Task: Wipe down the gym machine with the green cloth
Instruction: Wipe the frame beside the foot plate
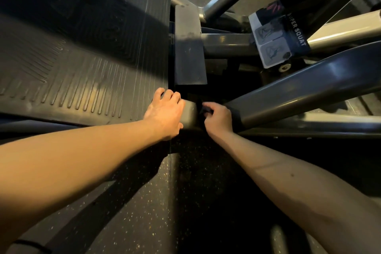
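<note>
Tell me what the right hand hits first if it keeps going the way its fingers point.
Most likely the rounded grey beam end that the left hand grips, close beside the right hand; depth is unclear.

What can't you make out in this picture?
Head view:
- Dark wad pinched by the right hand: shadow hides its colour, so cloth or not, unclear.
- Left hand fingertips: curled behind the bar, out of sight.
- Label: pictures blurred.
- Footplate: cut off by the left edge.
</note>
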